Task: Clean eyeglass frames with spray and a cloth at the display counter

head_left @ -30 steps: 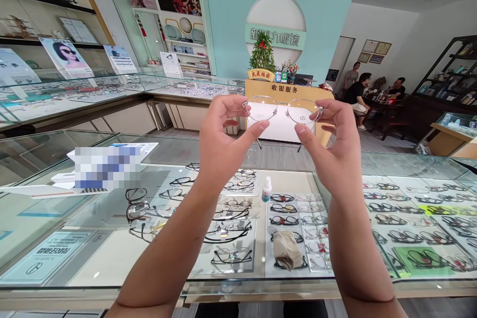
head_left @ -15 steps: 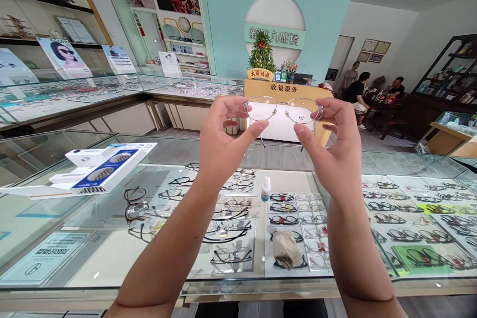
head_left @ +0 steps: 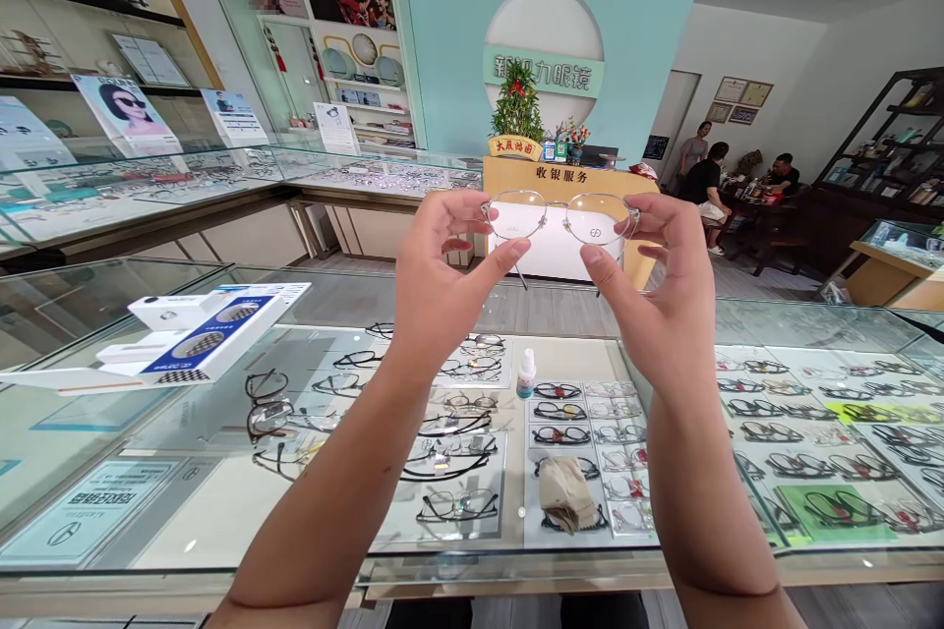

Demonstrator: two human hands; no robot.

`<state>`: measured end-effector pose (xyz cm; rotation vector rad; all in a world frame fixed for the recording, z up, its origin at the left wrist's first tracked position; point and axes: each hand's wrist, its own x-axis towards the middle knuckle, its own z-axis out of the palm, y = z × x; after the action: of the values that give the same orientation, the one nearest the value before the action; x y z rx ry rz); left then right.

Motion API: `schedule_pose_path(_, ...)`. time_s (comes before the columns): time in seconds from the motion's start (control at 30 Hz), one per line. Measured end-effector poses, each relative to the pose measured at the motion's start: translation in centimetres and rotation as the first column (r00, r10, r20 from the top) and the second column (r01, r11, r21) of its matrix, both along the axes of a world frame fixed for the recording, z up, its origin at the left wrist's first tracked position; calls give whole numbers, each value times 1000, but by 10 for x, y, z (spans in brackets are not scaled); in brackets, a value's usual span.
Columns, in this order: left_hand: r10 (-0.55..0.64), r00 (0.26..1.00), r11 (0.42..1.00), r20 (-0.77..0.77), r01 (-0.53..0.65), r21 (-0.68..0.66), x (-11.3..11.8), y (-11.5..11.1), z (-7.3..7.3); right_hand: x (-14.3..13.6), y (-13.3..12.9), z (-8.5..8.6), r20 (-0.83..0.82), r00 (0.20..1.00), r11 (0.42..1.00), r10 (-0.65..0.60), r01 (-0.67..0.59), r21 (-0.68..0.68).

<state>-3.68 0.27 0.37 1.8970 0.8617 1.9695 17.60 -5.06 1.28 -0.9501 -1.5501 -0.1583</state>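
A pair of thin metal-framed eyeglasses point(head_left: 556, 205) is held up in front of me, above the glass counter. My left hand point(head_left: 453, 270) grips the left side of the frame by its outer edge, thumb below the lens. On the opposite side, my right hand point(head_left: 653, 275) pinches the frame's other outer edge between fingers and thumb. The temples point down and away. Beneath the hands, a small white spray bottle point(head_left: 526, 374) stands on the glass, and a crumpled beige cloth point(head_left: 566, 493) lies nearer to me.
Many eyeglasses fill the glass display counter point(head_left: 435, 560) below my arms. A white and blue cardboard display point(head_left: 213, 339) stands on its left. Beyond are a wooden cashier desk point(head_left: 641, 182) with a potted plant point(head_left: 517, 103), and several people point(head_left: 704, 182) at the far right.
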Motion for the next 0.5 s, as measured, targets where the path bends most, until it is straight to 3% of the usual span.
schedule_pose_path(0.13, 68, 998, 985, 14, -69, 159, 2, 4, -4, 1, 2, -1, 4, 1000, 1000, -12, 12, 14)
schedule_pose_path(0.23, 140, 990, 934, 29, -142, 327, 2, 11, -8, 3, 4, -2, 7, 1000, 1000, -13, 12, 25)
schedule_pose_path(0.5, 183, 982, 844, 36, -176, 506, 0, 22, -12, 3, 4, -1, -41, 997, 998, 59, -59, -10)
